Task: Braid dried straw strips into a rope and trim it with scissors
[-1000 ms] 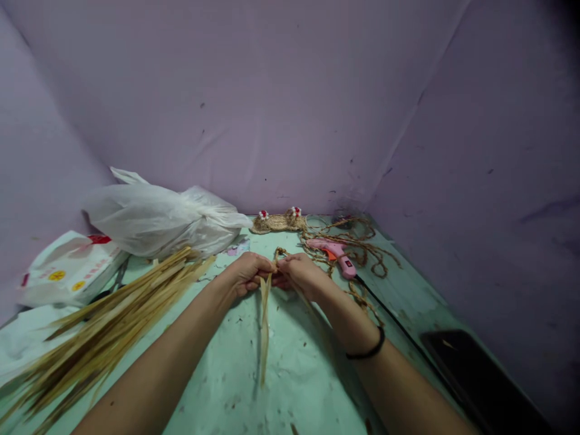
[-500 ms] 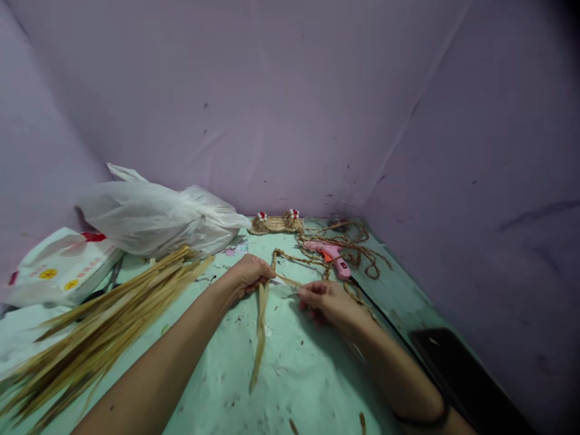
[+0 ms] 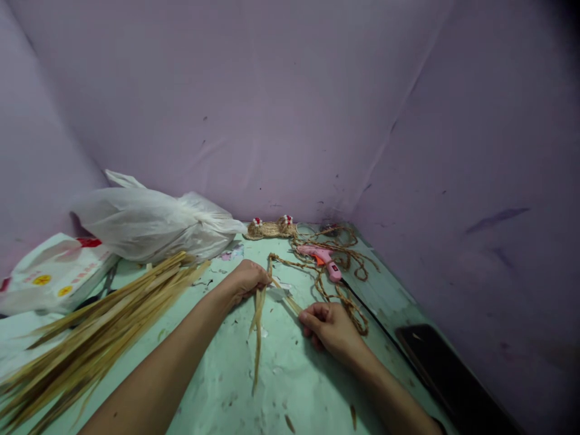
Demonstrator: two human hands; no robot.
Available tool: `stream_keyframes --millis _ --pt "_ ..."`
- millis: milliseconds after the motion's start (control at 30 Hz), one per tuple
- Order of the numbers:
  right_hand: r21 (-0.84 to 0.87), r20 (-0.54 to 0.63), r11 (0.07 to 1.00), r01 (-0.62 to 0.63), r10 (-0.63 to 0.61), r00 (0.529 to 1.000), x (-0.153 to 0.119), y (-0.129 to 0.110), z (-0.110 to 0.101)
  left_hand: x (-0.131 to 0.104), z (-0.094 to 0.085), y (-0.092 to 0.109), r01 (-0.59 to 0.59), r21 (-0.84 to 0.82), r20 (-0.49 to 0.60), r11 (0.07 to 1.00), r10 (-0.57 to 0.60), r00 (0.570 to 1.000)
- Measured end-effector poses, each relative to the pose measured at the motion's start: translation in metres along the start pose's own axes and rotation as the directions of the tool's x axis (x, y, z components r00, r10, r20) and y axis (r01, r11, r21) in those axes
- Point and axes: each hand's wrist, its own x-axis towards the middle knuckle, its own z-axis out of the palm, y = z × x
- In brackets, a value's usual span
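My left hand (image 3: pixel 250 279) pinches the working end of a brown braided cord (image 3: pixel 290 262), where loose dried-leaf strips (image 3: pixel 258 338) hang down toward me. One pale strip (image 3: pixel 290 303) runs from that pinch to my right hand (image 3: pixel 325 326), whose fingers are closed on its other end. The rest of the cord trails away to the right in loops (image 3: pixel 357 317) on the green tabletop (image 3: pixel 217 362). A large bundle of dried straw-coloured strips (image 3: pixel 118 326) lies to the left of my left forearm.
Behind the cord sit a pink glue gun (image 3: pixel 324 260) with a black cable and a woven straw piece (image 3: pixel 272 229) with red-and-white beads. A white plastic bag (image 3: pixel 158 220) and a tissue pack (image 3: pixel 58 272) stand left. A dark phone-like slab (image 3: pixel 453 374) lies right; walls enclose the table.
My right hand has moved down toward me, drawing the strip into a downward slant. My left hand keeps its pinch. The whole view has shifted slightly.
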Motion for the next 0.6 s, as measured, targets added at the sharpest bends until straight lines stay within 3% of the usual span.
stream_keyframes --millis 600 --pt "0.004 0.027 1.0 0.009 -0.009 1.0 -0.0038 -0.0017 -0.0014 0.002 -0.0015 -0.0012 -0.016 0.005 -0.003 1.0 0.016 1.0"
